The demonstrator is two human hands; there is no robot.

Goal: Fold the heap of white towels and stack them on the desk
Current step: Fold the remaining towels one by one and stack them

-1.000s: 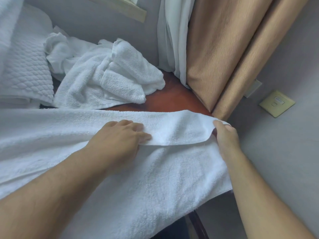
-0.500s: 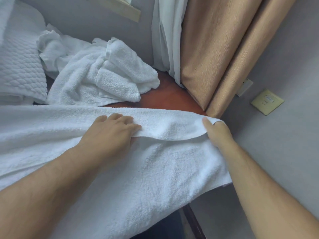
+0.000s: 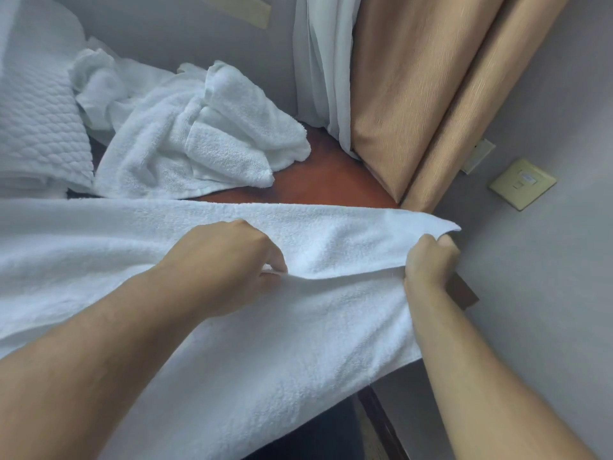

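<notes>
- Lying at the far left, a quilted white pad (image 3: 39, 127) sits on top of folded white layers, just beside the heap.
- A heap of white towels (image 3: 199, 141) lies crumpled on the far part of the desk (image 3: 331, 185), against the grey back wall.
- A spread towel (image 3: 265, 360) covers the near part of the desk from the left edge of view to the desk's right end. Its near portion hangs over the near edge, and a folded-over flap runs along its far side.
- The left hand (image 3: 229, 260) is knuckles up near the middle of that flap, with its fingers curled and its thumb and fingers pinching the flap's near edge.
- The right hand (image 3: 428, 260) grips the right end of the flap at the desk's right corner. Its fingers are curled round the cloth and the tips are hidden under it.
- Bare reddish-brown desk shows between the heap and the spread towel.
- A sheer white curtain (image 3: 321, 61) and a tan curtain (image 3: 414, 78) hang at the far right, and the tan one reaches down to the desk's far right corner.
- A cream wall plate (image 3: 522, 183) is fixed to the grey wall on the right.
</notes>
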